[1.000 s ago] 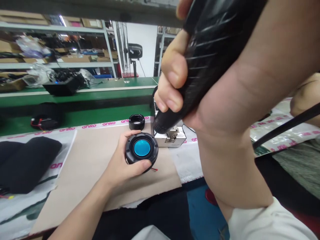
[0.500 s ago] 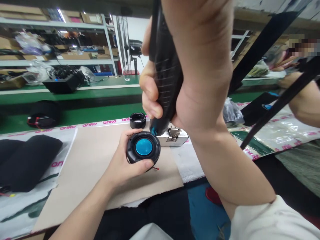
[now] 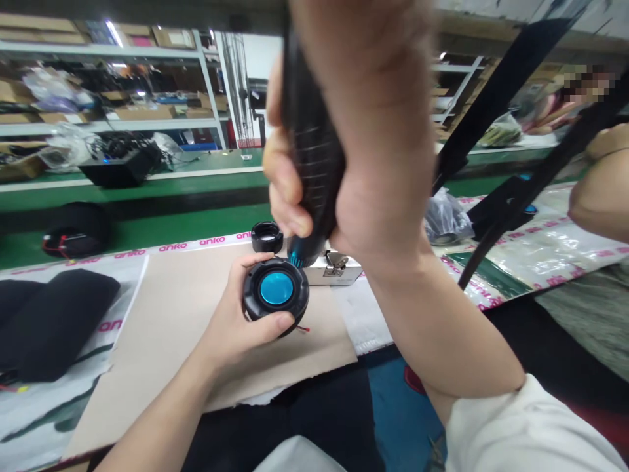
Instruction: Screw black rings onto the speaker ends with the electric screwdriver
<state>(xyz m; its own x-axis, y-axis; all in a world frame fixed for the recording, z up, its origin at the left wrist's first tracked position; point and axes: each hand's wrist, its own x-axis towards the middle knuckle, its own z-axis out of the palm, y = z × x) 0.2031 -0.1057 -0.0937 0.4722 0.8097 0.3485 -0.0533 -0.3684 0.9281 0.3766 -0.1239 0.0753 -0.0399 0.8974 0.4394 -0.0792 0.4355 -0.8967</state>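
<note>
My left hand [image 3: 240, 321] grips a round black speaker [image 3: 253, 295] with a shiny blue centre, its thumb on the near rim and its fingers round the far side. A short red wire end pokes out below the speaker. My right hand [image 3: 373, 177] is wrapped round an upright black electric screwdriver [image 3: 314, 151] with a blue collar at its lower end. That lower end meets the speaker's upper right rim; the bit itself is hidden. Just behind stands a black ring [image 3: 266, 236]. A silver metal box [image 3: 339, 269] with a latch sits behind the screwdriver.
A cardboard sheet [image 3: 162, 341] covers the bench under my hands. Black padded pieces [image 3: 63, 324] lie at left, and a black round part with red wires [image 3: 78, 229] sits behind them. Black straps [image 3: 501, 98] slant down at right, near another person's arm [image 3: 602, 183].
The whole view has shifted slightly, so most things sit a little further left. Both hands keep their hold, and the screwdriver stays at the speaker's rim. The other person's arm at right has moved.
</note>
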